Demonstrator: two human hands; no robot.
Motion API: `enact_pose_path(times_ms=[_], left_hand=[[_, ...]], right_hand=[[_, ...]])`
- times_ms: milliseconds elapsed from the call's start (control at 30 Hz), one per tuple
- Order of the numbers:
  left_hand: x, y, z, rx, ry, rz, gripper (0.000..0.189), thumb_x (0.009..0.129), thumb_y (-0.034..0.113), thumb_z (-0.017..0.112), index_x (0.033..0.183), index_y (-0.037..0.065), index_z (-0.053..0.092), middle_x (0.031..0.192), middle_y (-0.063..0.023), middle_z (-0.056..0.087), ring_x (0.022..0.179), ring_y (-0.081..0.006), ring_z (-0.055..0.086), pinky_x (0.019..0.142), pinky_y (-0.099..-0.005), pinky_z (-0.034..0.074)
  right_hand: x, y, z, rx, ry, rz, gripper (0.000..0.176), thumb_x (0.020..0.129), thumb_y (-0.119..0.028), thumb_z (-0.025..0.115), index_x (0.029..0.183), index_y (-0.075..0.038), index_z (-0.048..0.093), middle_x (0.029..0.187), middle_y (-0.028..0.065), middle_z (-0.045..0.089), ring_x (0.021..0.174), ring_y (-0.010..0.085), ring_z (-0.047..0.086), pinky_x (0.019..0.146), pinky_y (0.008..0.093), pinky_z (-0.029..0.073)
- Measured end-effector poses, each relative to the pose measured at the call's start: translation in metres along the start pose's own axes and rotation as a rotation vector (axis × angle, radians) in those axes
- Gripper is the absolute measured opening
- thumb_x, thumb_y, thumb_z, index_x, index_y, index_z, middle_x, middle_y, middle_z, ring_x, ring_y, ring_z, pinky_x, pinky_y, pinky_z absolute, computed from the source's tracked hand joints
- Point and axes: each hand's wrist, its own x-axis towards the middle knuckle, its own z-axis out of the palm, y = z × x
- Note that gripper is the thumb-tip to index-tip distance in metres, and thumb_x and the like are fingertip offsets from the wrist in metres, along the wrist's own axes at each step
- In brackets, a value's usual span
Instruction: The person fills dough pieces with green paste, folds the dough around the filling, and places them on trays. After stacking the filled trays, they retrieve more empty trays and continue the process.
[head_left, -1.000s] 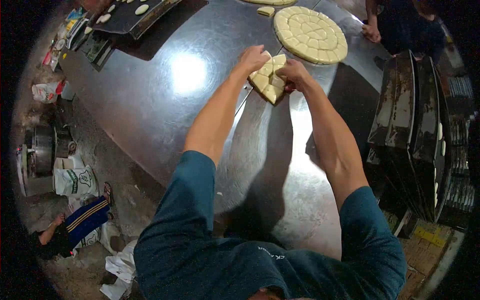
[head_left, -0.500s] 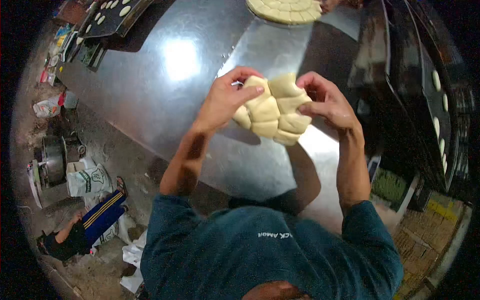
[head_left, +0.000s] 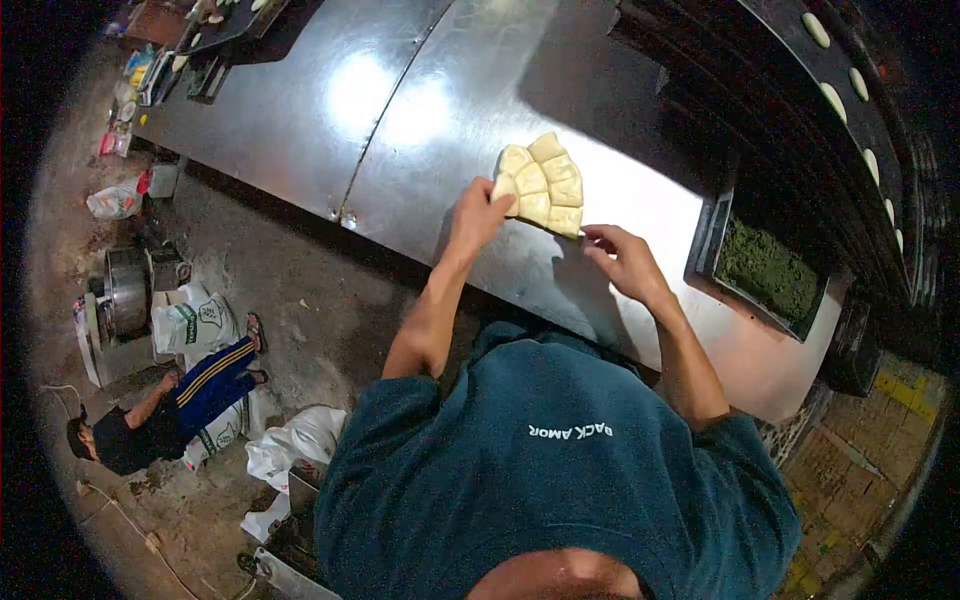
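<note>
A pale slab of dough [head_left: 540, 185], scored into several joined pieces, is above or on the steel table [head_left: 430, 190]; the exact contact is hard to tell. My left hand [head_left: 484, 212] pinches its left corner, thumb on top. Near the lower right corner of the dough is my right hand [head_left: 620, 258], thumb and fingers apart, with nothing visible between them. The fingertips are close to the dough's edge.
A metal tray of green filling [head_left: 770, 270] stands at the table's right end. Dark trays with dough pieces [head_left: 832, 102] rise at the upper right. A person [head_left: 150, 420] reclines on sacks at the lower left, near a metal pot [head_left: 128, 288].
My right hand has let go of the dough and moved down. The dough now lies flatter, fanned out, held by my left hand. The view has shifted right, and the round dough has left it.
</note>
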Motion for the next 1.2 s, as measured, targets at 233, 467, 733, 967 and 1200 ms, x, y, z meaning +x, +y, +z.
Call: enact_pose_path(times_ms=[233, 467, 733, 967, 1200], left_hand=[[-0.027, 0.005, -0.061, -0.781, 0.011, -0.120, 0.028, 0.085, 0.005, 0.059, 0.113, 0.000, 0.057, 0.092, -0.0057, 0.064, 0.071, -0.0134, 0.060, 0.058, -0.0264, 0.049], [-0.027, 0.077, -0.074, -0.868, -0.237, 0.083, 0.032, 0.091, 0.017, 0.056, 0.116, -0.003, 0.058, 0.097, -0.0054, 0.064, 0.081, -0.0102, 0.060, 0.071, -0.0236, 0.050], [-0.027, 0.126, -0.022, -0.508, 0.298, 0.712, 0.029, 0.091, 0.029, 0.057, 0.077, 0.004, 0.058, 0.065, -0.0068, 0.059, 0.060, -0.0181, 0.055, 0.063, -0.0364, 0.046], [-0.018, 0.111, 0.020, -1.366, -0.433, -0.171, 0.034, 0.094, 0.022, 0.052, 0.119, -0.001, 0.050, 0.099, -0.0061, 0.059, 0.075, -0.0133, 0.060, 0.071, -0.0261, 0.053], [-0.018, 0.096, 0.017, -0.546, -0.442, -0.058, 0.023, 0.088, 0.012, 0.059, 0.101, -0.006, 0.063, 0.088, -0.0054, 0.064, 0.079, -0.0113, 0.058, 0.071, -0.0252, 0.046]], right_hand=[[0.012, -0.049, 0.028, 0.381, 0.052, -0.059, 0.036, 0.086, -0.015, 0.061, 0.119, 0.000, 0.056, 0.102, 0.0151, 0.065, 0.094, 0.0215, 0.063, 0.084, 0.0316, 0.049], [0.041, -0.109, 0.032, 0.510, 0.231, -0.153, 0.036, 0.086, -0.011, 0.061, 0.118, 0.003, 0.056, 0.096, 0.0104, 0.065, 0.087, 0.0142, 0.060, 0.077, 0.0250, 0.048], [0.025, -0.127, 0.024, 0.570, 0.762, -0.217, 0.027, 0.095, -0.022, 0.049, 0.093, 0.003, 0.058, 0.071, 0.0024, 0.057, 0.063, 0.0096, 0.052, 0.060, 0.0242, 0.047], [-0.010, -0.070, -0.002, -0.619, 0.815, -0.414, 0.036, 0.074, -0.024, 0.063, 0.105, -0.006, 0.060, 0.090, 0.0099, 0.062, 0.078, 0.0256, 0.060, 0.064, 0.0348, 0.047], [-0.055, 0.039, -0.043, -0.321, 0.456, 0.089, 0.033, 0.080, -0.018, 0.059, 0.110, -0.003, 0.059, 0.105, 0.0207, 0.059, 0.095, 0.0327, 0.059, 0.082, 0.0418, 0.050]])
